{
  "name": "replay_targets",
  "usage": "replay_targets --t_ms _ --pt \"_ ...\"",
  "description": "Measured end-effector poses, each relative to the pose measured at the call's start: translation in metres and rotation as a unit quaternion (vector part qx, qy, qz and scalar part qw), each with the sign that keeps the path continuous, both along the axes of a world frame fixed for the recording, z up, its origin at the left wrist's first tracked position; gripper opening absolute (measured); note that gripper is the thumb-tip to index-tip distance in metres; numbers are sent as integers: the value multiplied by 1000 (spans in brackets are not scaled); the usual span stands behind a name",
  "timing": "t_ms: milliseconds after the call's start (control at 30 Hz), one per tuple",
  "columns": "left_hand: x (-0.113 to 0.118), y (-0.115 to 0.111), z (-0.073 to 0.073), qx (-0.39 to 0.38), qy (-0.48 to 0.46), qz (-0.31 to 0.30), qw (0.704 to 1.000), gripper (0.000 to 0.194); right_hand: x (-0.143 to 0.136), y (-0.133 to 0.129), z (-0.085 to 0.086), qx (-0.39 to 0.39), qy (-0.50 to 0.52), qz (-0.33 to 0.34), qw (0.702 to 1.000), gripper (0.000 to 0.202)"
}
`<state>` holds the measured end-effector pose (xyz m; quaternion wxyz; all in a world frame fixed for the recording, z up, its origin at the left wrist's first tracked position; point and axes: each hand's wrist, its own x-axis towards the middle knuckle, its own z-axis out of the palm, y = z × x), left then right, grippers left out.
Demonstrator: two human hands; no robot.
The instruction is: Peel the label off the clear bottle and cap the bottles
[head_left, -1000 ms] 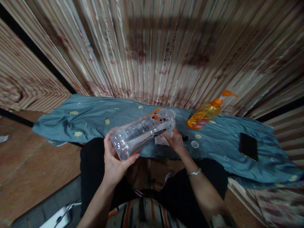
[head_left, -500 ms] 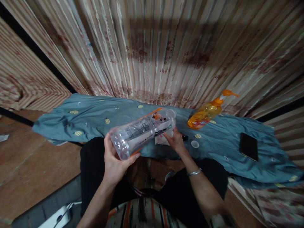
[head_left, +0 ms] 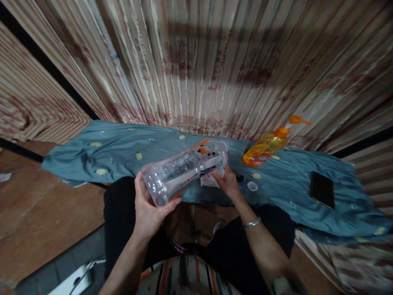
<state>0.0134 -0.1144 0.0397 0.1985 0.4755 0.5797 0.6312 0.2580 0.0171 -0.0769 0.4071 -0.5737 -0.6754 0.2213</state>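
A large clear plastic bottle (head_left: 184,172) with an orange, white and black label lies tilted across both hands, its base toward the left. My left hand (head_left: 150,205) is wrapped round the base end, thumb on the near side. Near the other end, my right hand (head_left: 227,180) grips the bottle from below; some of its fingers are hidden behind it. Under the bottle, a whitish paper or cloth piece (head_left: 208,181) shows in part. Just right of my right hand are a small black object (head_left: 240,178) and a round white cap (head_left: 252,186).
An orange pump bottle (head_left: 264,148) stands on the blue-green cloth-covered table (head_left: 119,151). Toward the right end lies a black phone (head_left: 321,189). A striped curtain (head_left: 196,73) hangs behind the table. At lower left, a white power strip (head_left: 72,282) rests on a dark surface.
Almost nothing differs. Both hands keep the same hold on the bottle, and the view has shifted very slightly.
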Motion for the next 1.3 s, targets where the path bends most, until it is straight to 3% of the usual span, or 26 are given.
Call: replay_targets --t_ms 1300 --pt "-2 2 -4 14 16 -3 1000 107 1 2 -2 17 -8 -2 1000 58"
